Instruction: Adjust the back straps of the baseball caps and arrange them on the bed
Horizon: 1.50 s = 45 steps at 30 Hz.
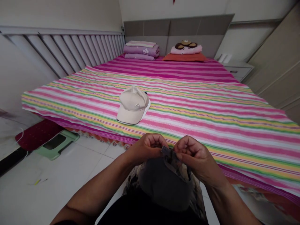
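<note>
Both my hands hold a dark grey cap point(164, 184) close to my body, in front of the bed's near edge. My left hand point(146, 148) is closed, pinching the cap's strap at its top edge. My right hand point(197, 157) is closed on the same strap from the other side. A beige cap point(132, 106) lies on the striped bed sheet point(211, 115), beyond my hands and a little left, untouched.
Folded purple blankets point(142, 50) and an orange pillow with a plush toy point(186, 51) lie at the headboard. A green stool point(56, 145) and red mat point(35, 134) sit on the tiled floor at left. A nightstand point(239, 70) stands at right.
</note>
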Tool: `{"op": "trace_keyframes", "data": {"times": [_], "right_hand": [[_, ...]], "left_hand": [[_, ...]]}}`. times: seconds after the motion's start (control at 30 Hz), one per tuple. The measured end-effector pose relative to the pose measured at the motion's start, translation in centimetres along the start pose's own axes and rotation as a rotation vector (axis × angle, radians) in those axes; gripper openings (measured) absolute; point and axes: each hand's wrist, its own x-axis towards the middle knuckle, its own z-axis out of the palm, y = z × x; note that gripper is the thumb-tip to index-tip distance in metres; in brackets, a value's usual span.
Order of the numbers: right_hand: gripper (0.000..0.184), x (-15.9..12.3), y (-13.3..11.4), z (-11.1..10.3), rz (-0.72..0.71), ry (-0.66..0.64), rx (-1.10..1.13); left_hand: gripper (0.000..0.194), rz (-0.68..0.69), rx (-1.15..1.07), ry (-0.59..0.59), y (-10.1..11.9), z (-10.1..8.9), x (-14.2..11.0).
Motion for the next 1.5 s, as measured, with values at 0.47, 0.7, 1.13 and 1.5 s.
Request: {"op": "trace_keyframes", "data": {"times": [0.47,0.7,1.13,1.5], "right_hand": [[0.019,-0.1,-0.5,0.8,0.066,-0.062,-0.008],[0.026,0.2,-0.1,1.2,0.055,-0.036,0.160],[0.034,-1.5,-0.1,1.2,-0.406,0.085,-0.685],[0.018,-1.4,-0.6,1.8,-0.724,0.146,-0.956]], "left_hand": [[0.026,-0.031,0.005,-0.081,0.0,0.0,-0.3],[0.023,0.032,0.113,-0.034,0.2,0.2,-0.5],[0.026,0.029,0.149,0.032,-0.2,-0.2,-0.6],[0.021,0.009,-0.050,0.011,-0.4,-0.4,-0.6]]}}
